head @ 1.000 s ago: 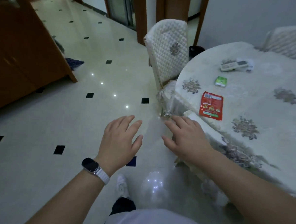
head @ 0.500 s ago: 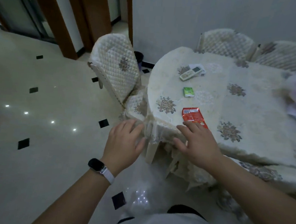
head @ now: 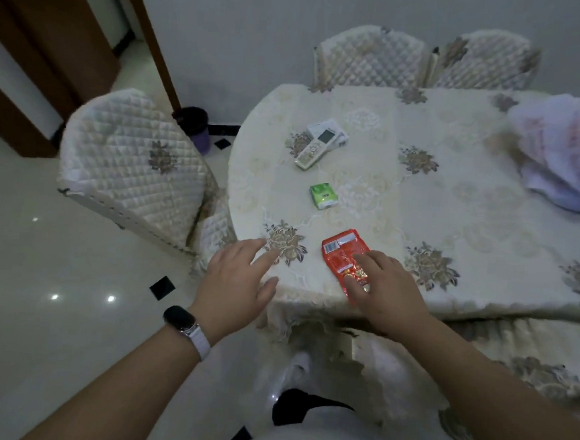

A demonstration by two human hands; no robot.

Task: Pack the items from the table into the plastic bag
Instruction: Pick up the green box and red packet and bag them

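A flat red snack packet [head: 342,256] lies near the table's front edge. The fingers of my right hand [head: 385,290] lie relaxed over its near end, hiding part of it. My left hand [head: 239,285] hovers open at the table's left front edge, holding nothing. Farther back lie a small green tissue pack [head: 322,195] and a white remote [head: 316,148] on top of a white box [head: 336,132]. A white plastic bag with red print [head: 564,155] sits crumpled at the table's right side.
The table [head: 454,210] wears a cream floral cloth with hanging lace. Quilted chairs stand at the left [head: 131,164] and behind [head: 368,62]. A dark bin [head: 194,127] sits by the wall. Glossy tiled floor spreads to the left.
The view has swung right and closer to the table. Both hands have moved forward over the table edge, and my right hand now lies on the red packet.
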